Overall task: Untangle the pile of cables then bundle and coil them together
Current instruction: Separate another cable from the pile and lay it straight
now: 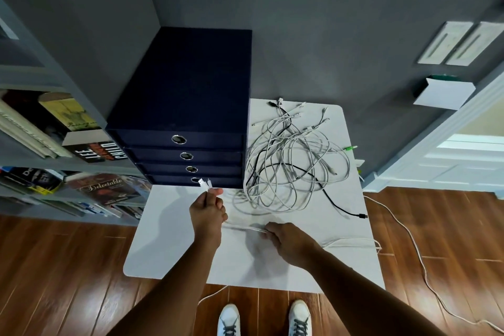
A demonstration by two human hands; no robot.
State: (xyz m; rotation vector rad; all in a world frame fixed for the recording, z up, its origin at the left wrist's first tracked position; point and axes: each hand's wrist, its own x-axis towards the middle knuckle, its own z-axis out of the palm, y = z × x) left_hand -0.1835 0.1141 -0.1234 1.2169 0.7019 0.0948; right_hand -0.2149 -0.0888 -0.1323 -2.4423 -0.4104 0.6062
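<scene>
Cables [289, 169] lie tangled in white and black loops on the white table [169, 248], just right of the navy drawer unit [185, 106]. In front of that unit the left hand [208, 213] pinches white plug ends [205, 183] between thumb and curled fingers; the right hand [289, 237] curls its fingers round white strands [245, 227] stretched between both hands

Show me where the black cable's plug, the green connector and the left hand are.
black cable's plug [362, 216]: head view, on the plug's body
green connector [348, 148]: head view, on its green housing
left hand [208, 211]: head view, on the back of the hand
</scene>
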